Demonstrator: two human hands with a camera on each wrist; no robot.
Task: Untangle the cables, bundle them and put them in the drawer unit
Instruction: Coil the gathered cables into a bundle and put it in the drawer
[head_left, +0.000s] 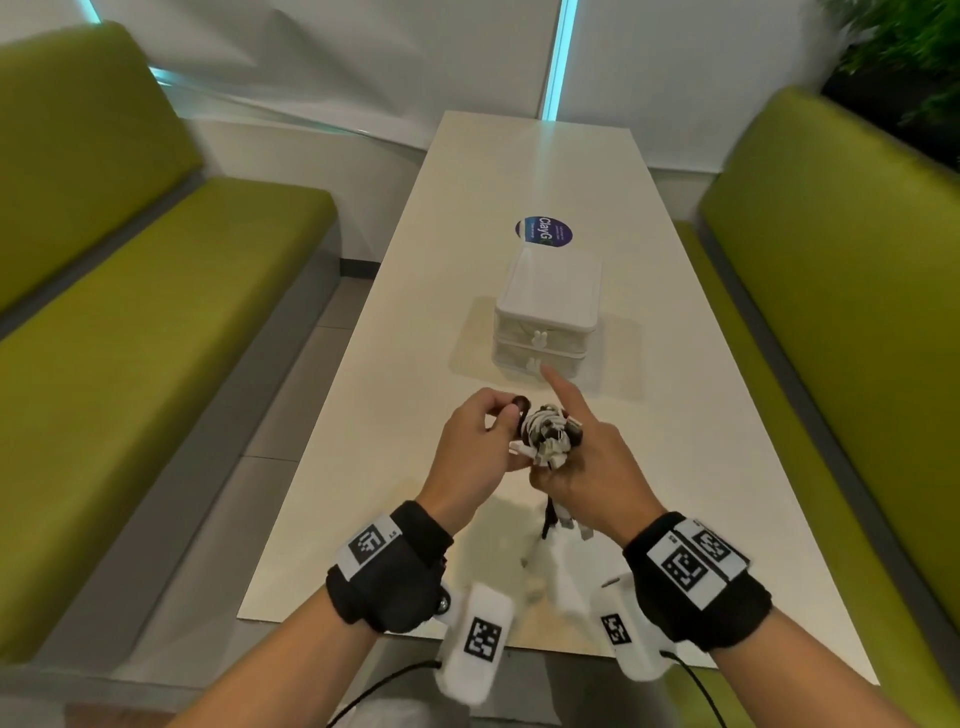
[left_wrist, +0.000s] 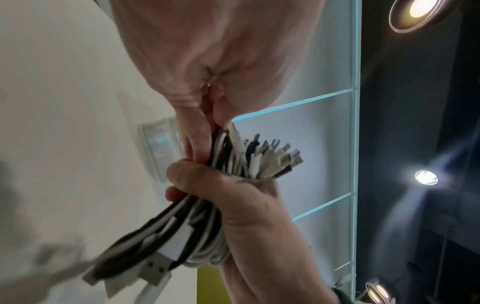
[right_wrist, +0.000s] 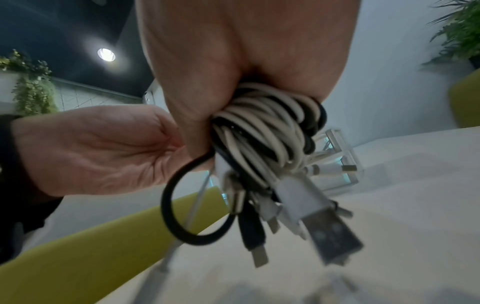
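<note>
A coiled bundle of black and white cables (head_left: 548, 439) is held above the table, gripped in my right hand (head_left: 584, 460), whose index finger sticks out toward the drawer unit (head_left: 545, 312). In the right wrist view the cable coil (right_wrist: 265, 127) sits in that hand's fist with several plugs hanging below. My left hand (head_left: 483, 441) pinches a black elastic band (head_left: 520, 402) right beside the bundle; the black elastic band (right_wrist: 197, 205) hangs as an open loop. The white two-drawer unit stands mid-table with both drawers closed. In the left wrist view plug ends (left_wrist: 272, 158) fan out above the right fist (left_wrist: 233, 201).
The long white table (head_left: 519, 166) runs away from me, with a round purple sticker (head_left: 543, 231) behind the drawer unit. Green benches flank it on the left (head_left: 156, 312) and on the right (head_left: 831, 312). A plant (head_left: 909, 52) stands at the far right.
</note>
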